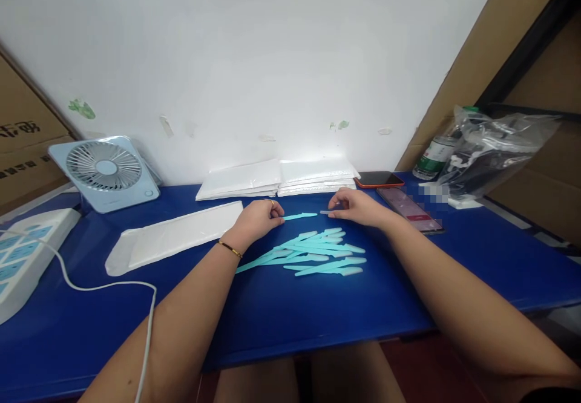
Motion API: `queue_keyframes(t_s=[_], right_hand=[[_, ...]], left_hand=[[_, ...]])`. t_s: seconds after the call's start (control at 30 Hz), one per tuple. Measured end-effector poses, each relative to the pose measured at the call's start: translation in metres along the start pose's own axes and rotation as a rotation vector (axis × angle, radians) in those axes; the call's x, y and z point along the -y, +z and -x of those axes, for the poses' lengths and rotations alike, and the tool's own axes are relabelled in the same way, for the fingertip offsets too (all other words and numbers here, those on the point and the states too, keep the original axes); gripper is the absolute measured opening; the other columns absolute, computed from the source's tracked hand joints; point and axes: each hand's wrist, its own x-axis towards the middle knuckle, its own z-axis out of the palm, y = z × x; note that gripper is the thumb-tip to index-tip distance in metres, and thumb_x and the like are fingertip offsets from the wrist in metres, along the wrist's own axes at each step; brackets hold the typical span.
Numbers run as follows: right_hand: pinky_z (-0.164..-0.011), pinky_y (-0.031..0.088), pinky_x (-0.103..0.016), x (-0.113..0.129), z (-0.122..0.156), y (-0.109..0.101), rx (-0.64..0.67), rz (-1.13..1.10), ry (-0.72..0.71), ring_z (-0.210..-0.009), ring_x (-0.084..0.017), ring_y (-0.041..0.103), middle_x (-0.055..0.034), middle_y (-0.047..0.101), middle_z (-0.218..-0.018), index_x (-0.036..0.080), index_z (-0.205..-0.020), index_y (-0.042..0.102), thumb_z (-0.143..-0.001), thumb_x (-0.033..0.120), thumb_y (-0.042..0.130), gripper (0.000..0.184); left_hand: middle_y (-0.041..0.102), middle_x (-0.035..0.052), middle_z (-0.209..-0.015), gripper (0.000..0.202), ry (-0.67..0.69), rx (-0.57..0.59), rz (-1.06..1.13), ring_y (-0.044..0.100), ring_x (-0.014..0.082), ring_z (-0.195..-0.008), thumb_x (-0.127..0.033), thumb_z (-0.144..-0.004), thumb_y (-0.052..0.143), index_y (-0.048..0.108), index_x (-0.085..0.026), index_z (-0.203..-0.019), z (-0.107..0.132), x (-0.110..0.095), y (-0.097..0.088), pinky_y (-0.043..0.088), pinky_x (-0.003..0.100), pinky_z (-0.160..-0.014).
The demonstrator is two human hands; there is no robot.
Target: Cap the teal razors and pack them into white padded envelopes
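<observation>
Left fingers (276,221) pinch a turquoise razor (300,216), right fingers (338,213) apparently a clear cap (324,212), well behind the near table edge (318,344).

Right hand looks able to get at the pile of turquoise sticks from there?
Probably yes: the right hand is just beyond the piled turquoise sticks with nothing visible between, though its fingertips hold a small pale piece.

Small work corner, more workshop than office; whether it sits inside a home, I cannot tell. My blue table (481,252) stands against a plain white wall (272,58), spotted with torn sticker scraps. Printed cardboard box (27,112) at my left, more brown cardboard (521,9) at right. Before me, loose turquoise tools (313,249) heaped, flat white packets (318,173) stacked. Desk fan (109,170), power strip (45,233) within the same cramped spot.
</observation>
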Motion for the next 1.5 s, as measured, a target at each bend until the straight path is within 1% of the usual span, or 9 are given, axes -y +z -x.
queue_keyframes(t_s=[0.1,0.2,0.43,0.7,0.9,1.03,1.2,1.33,1.5], right_hand=[[-0.061,0.039,-0.025,0.023,0.002,0.007,0.058,-0.059,-0.121,-0.069,-0.013,0.050,-0.0032,0.057,-0.083,0.019,-0.081,0.067,-0.074,0.040,0.063,0.023],[-0.060,0.040,-0.024,0.042,0.002,0.018,0.167,-0.064,-0.170,-0.069,-0.013,0.051,-0.0030,0.055,-0.085,0.019,-0.081,0.067,-0.074,0.039,0.064,0.021],[-0.058,0.040,-0.024,0.033,-0.002,0.022,0.235,-0.069,-0.107,-0.067,-0.012,0.051,-0.0031,0.053,-0.086,0.017,-0.079,0.066,-0.077,0.036,0.059,0.020],[-0.058,0.041,-0.024,0.028,-0.002,0.020,0.206,-0.075,-0.086,-0.066,-0.012,0.052,-0.0031,0.055,-0.085,0.018,-0.077,0.065,-0.072,0.041,0.063,0.024],[-0.059,0.040,-0.025,0.002,0.003,-0.006,0.113,-0.048,0.095,-0.068,-0.015,0.054,-0.0033,0.062,-0.076,0.017,-0.075,0.065,-0.067,0.045,0.067,0.029],[-0.062,0.040,-0.025,0.003,0.010,-0.018,0.143,-0.058,0.053,-0.072,-0.016,0.055,-0.0033,0.062,-0.081,0.018,-0.080,0.067,-0.067,0.046,0.067,0.031],[-0.064,0.041,-0.026,0.023,0.011,-0.012,0.306,-0.020,-0.032,-0.073,-0.016,0.054,-0.0043,0.058,-0.085,0.018,-0.076,0.069,-0.069,0.043,0.066,0.027],[-0.060,0.041,-0.025,0.030,0.009,-0.006,0.332,-0.019,-0.039,-0.069,-0.014,0.053,-0.0049,0.055,-0.085,0.016,-0.076,0.068,-0.075,0.040,0.059,0.025],[-0.059,0.041,-0.024,0.030,0.008,-0.001,0.307,-0.013,-0.057,-0.068,-0.013,0.051,-0.0051,0.053,-0.087,0.017,-0.080,0.066,-0.076,0.038,0.059,0.023]], left_hand=[[0.066,0.0014,-0.082,0.022,0.042,-0.015,0.022,0.059,0.0145,-0.072,-0.039,-0.071,0.061,0.067,-0.021,-0.082,0.003,-0.006,-0.002,0.040,0.022,-0.058],[0.066,0.0007,-0.072,0.027,0.052,0.088,0.082,0.057,0.0136,-0.064,-0.046,-0.073,0.058,0.066,-0.020,-0.075,0.007,-0.015,-0.004,0.038,0.022,-0.053],[0.065,-0.0005,-0.068,0.030,0.079,0.256,0.102,0.055,0.0126,-0.060,-0.049,-0.067,0.062,0.067,-0.020,-0.075,0.011,-0.020,-0.005,0.036,0.022,-0.050],[0.066,-0.0004,-0.070,0.019,0.084,0.140,0.041,0.057,0.0135,-0.064,-0.038,-0.074,0.058,0.066,-0.021,-0.073,0.007,-0.020,0.004,0.036,0.023,-0.052],[0.066,0.0012,-0.074,0.017,0.058,0.012,-0.041,0.059,0.0156,-0.070,-0.036,-0.076,0.056,0.065,-0.021,-0.076,0.006,-0.019,0.005,0.039,0.024,-0.057],[0.067,0.0024,-0.084,0.020,0.083,-0.015,-0.026,0.059,0.0165,-0.077,-0.038,-0.074,0.059,0.065,-0.020,-0.082,0.007,-0.022,0.006,0.041,0.024,-0.060],[0.066,0.0002,-0.076,0.026,0.148,0.084,0.044,0.058,0.0141,-0.067,-0.046,-0.074,0.058,0.067,-0.021,-0.077,0.011,-0.030,0.006,0.039,0.023,-0.055],[0.067,0.0000,-0.076,0.024,0.170,0.165,0.068,0.057,0.0132,-0.064,-0.044,-0.073,0.059,0.068,-0.022,-0.075,0.013,-0.034,0.006,0.036,0.023,-0.050],[0.067,0.0014,-0.074,0.025,0.127,0.176,0.062,0.057,0.0137,-0.062,-0.044,-0.073,0.058,0.068,-0.021,-0.073,0.014,-0.034,0.007,0.035,0.023,-0.048]])
